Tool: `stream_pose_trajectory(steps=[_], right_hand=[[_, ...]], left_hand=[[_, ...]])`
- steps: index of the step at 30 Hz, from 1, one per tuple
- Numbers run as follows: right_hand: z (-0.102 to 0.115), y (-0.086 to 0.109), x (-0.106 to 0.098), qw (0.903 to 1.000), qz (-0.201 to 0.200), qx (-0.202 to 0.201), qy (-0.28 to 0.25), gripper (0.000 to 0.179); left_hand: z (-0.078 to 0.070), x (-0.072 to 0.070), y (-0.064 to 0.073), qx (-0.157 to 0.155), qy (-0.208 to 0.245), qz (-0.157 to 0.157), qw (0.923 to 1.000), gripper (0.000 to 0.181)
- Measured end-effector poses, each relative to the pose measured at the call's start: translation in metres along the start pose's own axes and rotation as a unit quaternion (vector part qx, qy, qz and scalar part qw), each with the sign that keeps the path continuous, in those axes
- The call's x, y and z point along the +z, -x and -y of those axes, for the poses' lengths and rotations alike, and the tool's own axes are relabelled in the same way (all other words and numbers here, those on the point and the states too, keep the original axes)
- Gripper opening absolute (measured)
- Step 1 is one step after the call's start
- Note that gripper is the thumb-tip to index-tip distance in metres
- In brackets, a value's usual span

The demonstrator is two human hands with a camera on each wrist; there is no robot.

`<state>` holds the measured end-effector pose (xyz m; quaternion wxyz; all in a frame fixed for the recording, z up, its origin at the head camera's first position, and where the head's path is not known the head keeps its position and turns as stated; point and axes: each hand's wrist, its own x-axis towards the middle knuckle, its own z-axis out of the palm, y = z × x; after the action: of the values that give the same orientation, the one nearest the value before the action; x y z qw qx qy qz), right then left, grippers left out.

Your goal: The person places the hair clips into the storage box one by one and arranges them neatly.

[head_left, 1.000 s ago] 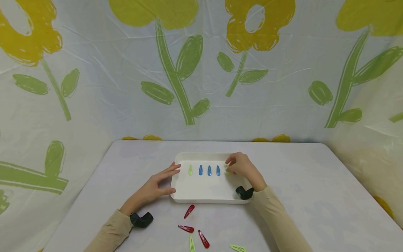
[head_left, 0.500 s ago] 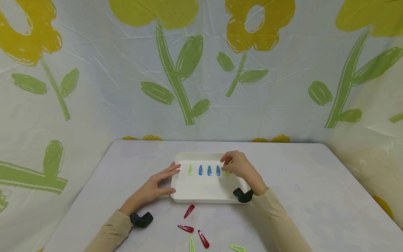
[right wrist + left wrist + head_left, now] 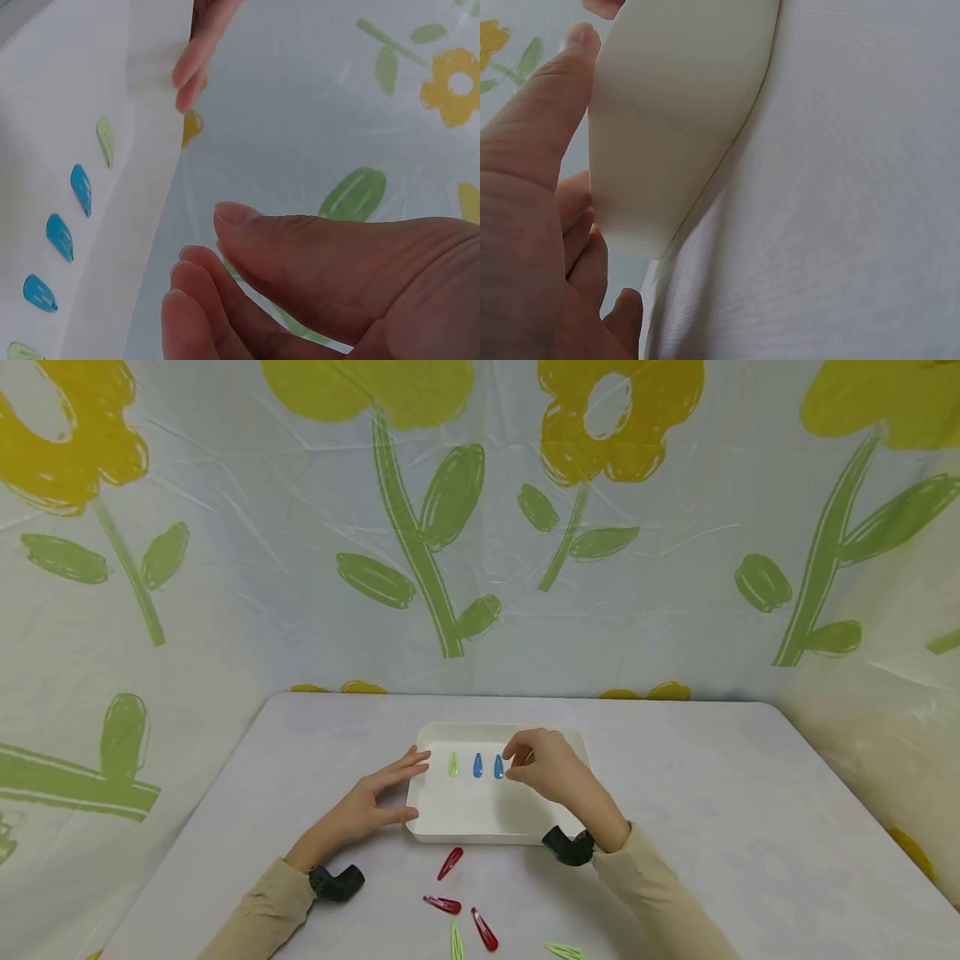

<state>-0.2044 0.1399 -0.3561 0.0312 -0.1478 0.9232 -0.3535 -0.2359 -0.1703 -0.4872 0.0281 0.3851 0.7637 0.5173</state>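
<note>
the empty right hand (image 3: 551, 766), fingers apart, could skew the blue clips (image 3: 477, 766) if it dips, while the left hand (image 3: 369, 802), fingers spread, touches the tray (image 3: 457, 814).

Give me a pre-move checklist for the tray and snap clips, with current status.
1. Left hand touching the white tray: ok, at its left side.
2. Right hand free: ok, no clip shows between thumb and fingers.
3. Row in tray aligned: ok, green clip, three blue clips, green clip.
4. Whole row visible from head camera: not ok, right hand hides its right end.
5. Red clips off the tray in full view: ok, three on the table.
6. Clips snapped closed: cannot tell, too small.
</note>
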Motion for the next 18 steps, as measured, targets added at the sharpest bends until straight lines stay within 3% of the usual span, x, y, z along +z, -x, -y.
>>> stream_pose_trajectory(steps=[7,18], right_hand=[[0.016,0.015,0.011,0.9987,0.021,-0.045,0.010,0.011],[0.026,0.036,0.025,0.9951,0.057,-0.074,0.034,0.013]], left_hand=[[-0.001,-0.001,-0.001,-0.003,0.005,0.001,1.0000,0.068],[0.003,0.000,-0.001,0.005,-0.005,-0.003,1.0000,0.068]])
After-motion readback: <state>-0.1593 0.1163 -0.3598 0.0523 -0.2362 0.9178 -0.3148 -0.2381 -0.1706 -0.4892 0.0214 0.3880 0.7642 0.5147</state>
